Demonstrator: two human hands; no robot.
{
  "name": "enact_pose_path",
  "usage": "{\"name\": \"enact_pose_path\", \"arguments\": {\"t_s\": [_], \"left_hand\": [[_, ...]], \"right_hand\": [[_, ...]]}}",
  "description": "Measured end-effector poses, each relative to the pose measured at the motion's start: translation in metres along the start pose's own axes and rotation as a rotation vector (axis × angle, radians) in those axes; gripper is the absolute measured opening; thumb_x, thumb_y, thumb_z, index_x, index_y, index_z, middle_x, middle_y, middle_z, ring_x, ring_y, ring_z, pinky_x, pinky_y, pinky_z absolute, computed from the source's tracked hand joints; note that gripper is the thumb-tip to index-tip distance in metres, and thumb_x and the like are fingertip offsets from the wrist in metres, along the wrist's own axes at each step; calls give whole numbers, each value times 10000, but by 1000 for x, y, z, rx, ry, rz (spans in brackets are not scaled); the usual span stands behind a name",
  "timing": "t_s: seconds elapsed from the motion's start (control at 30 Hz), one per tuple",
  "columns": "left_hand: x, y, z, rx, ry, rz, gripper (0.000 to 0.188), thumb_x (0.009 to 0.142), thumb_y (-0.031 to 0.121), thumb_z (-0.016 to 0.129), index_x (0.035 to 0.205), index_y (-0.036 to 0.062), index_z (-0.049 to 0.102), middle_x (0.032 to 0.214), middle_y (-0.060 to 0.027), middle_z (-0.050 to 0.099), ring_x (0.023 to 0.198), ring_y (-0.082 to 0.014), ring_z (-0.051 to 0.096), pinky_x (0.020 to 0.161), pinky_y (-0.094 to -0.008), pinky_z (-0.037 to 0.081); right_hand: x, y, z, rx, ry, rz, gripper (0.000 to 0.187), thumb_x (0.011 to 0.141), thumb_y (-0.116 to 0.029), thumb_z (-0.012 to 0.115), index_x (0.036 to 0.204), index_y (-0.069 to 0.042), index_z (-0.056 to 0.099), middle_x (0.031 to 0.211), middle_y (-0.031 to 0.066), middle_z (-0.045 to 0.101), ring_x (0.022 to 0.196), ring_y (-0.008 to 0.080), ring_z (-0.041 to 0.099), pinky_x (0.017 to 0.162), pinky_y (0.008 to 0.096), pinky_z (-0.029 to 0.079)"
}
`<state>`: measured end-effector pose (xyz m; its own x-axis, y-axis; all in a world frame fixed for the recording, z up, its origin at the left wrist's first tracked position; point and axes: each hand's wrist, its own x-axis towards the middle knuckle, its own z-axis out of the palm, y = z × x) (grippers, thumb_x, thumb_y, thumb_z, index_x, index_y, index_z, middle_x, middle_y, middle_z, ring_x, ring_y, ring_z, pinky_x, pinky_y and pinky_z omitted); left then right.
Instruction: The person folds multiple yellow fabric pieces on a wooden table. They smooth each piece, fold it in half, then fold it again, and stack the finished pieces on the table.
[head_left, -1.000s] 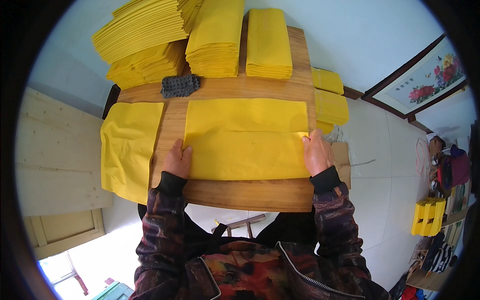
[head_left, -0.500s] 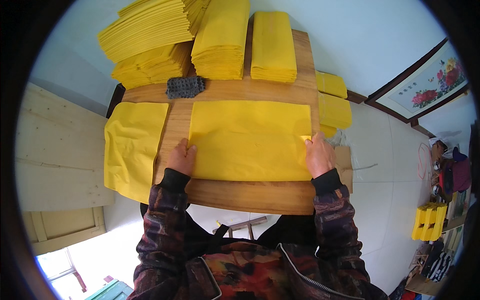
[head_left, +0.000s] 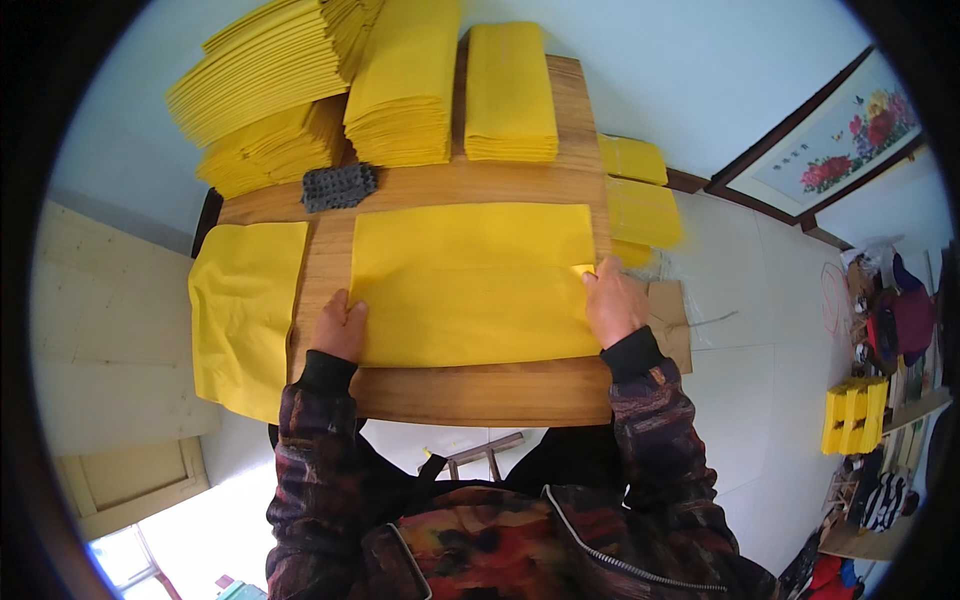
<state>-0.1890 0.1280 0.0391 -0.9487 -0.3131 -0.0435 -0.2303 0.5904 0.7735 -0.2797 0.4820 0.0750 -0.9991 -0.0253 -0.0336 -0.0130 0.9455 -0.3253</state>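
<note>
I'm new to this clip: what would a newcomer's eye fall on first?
Probably the folded yellow sheet at the middle of the wooden table, its side edges held by the left hand and right hand. Beyond it, folded yellow stacks crowd the far edge, and a framed flower picture stands out at upper right.

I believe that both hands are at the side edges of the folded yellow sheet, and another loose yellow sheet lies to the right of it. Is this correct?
Not quite: the loose yellow sheet lies to the left of the folded yellow sheet, as the head view shows. The left hand and right hand are indeed at its side edges.
</note>
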Motion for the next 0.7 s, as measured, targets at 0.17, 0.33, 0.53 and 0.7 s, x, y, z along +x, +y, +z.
{"name": "enact_pose_path", "arguments": {"t_s": [0.17,0.33,0.53,0.7], "left_hand": [[2,-2,-3,22,-26,-17,266,867,186,552,981,-54,553,871,-267,617,849,-421,604,715,-423,473],[2,-5,-5,65,-39,-10,242,870,193,547,943,-38,544,839,-262,600,824,-431,585,695,-428,462],[1,2,-3,64,-19,-69,243,864,216,546,849,-22,499,763,-261,543,757,-420,563,652,-434,436],[2,4,-4,45,-29,-72,251,859,225,548,843,-21,504,759,-261,551,752,-428,561,644,-443,436]], "right_hand": [[2,-2,-3,6,-21,22,277,901,-264,570,949,-2,494,784,228,644,758,413,621,646,507,466],[4,-1,-2,-26,-64,14,301,914,-258,545,998,21,472,847,250,653,814,419,625,681,505,477],[6,0,-2,-11,-85,35,302,906,-256,550,1012,18,478,857,269,641,823,435,616,690,515,469],[4,0,0,15,-13,18,256,891,-249,581,926,-3,519,831,235,639,810,431,607,676,515,456]]}}
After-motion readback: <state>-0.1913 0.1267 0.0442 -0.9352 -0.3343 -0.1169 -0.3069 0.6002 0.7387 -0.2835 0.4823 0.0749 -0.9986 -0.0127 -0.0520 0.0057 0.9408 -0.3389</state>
